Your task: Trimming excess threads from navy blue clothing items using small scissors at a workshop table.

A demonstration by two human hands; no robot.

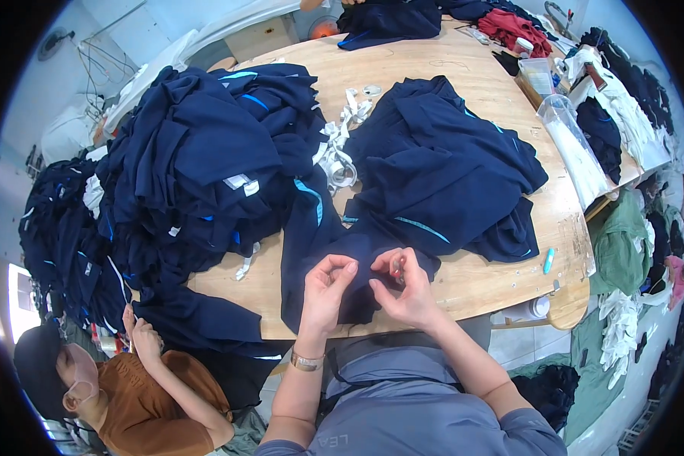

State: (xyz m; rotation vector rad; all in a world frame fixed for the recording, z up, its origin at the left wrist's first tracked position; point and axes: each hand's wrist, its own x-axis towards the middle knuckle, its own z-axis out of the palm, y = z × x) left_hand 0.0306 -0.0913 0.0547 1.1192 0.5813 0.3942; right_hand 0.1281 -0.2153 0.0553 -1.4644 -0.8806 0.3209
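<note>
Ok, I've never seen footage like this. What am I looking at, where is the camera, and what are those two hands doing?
There is no machine here. The single picture comes from a wide fisheye camera worn on a person's head, looking down, which is why straight edges curve. The two forearms rising from the bottom are the wearer's own. The left hand and the right hand pinch a fold of a dark navy garment; the right also grips a small reddish tool, too small to identify. They work over a rounded wooden table carrying heaps of navy clothing, white straps and a turquoise marker. At lower left, a co-worker in a brown top handles another garment.
</note>
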